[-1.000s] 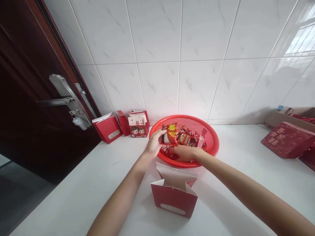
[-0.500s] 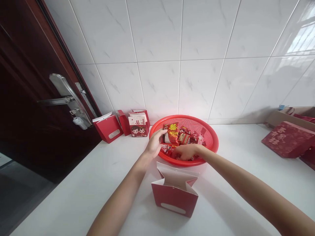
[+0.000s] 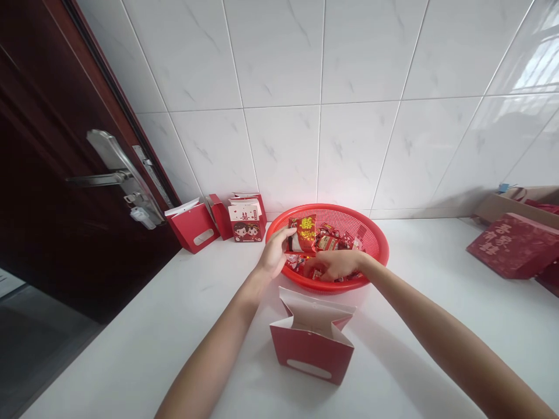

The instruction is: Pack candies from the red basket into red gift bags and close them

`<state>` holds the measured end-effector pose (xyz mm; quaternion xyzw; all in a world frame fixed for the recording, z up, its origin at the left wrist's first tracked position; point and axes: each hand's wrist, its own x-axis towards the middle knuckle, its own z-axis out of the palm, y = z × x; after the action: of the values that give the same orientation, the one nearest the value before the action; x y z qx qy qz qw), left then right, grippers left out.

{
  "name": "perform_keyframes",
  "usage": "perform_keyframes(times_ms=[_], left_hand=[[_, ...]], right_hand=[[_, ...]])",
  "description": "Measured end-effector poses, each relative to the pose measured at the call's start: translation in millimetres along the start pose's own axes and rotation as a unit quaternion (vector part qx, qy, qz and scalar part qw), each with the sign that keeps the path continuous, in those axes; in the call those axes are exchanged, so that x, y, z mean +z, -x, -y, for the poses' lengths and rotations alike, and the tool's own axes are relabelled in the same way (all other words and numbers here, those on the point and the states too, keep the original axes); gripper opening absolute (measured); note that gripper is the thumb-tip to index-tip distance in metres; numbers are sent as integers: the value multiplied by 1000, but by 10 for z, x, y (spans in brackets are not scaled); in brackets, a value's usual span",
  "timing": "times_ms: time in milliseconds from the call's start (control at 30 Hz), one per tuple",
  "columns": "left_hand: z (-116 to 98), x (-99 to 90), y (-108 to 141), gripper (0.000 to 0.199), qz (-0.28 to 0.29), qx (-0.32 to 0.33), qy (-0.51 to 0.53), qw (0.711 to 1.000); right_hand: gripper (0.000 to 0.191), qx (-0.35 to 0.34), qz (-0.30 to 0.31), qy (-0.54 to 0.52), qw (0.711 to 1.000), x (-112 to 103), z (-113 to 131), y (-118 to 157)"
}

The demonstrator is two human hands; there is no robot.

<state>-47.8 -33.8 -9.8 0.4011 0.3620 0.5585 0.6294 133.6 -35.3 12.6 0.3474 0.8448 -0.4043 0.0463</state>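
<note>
My left hand is closed round a red snack packet with yellow lettering and a pale lower patch. It holds the packet over the left side of a red plastic basket. Inside the basket my right hand reaches down among wrapped candies, its fingers apart and their tips partly hidden. In front of the basket stands a red paper gift box, its top flaps spread and its mouth facing up.
Several red and white gift boxes stand at the back left by the tiled wall. A dark door with a metal handle is at the left. To the right, a dark red box leans by a cardboard carton.
My right hand has shifted slightly right and up within the basket, and its fingers look more spread. My left hand keeps the packet in nearly the same place.
</note>
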Motion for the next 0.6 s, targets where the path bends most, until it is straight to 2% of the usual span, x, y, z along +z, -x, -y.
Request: perform_keyframes(times_ms=[100,167,233,367,500,600], left_hand=[[-6,11,4,18,-3,6,2,1000],[-9,14,6,18,4,7,5,1000],[-8,10,3,17,11,6,8,1000],[0,5,-6,16,12,16,22,1000],[9,22,-2,19,24,62,23,998],[27,25,9,17,0,80,-36,996]], right_hand=[[35,0,-59,-79,995,-18,-33,71],[27,-15,-120,-158,980,-56,-67,152],[24,-43,-188,-231,954,-102,-111,240],[29,-89,-307,-346,882,-153,-209,345],[34,-115,-354,-420,828,-117,-281,326],[38,-123,-351,-442,816,-79,-292,286]])
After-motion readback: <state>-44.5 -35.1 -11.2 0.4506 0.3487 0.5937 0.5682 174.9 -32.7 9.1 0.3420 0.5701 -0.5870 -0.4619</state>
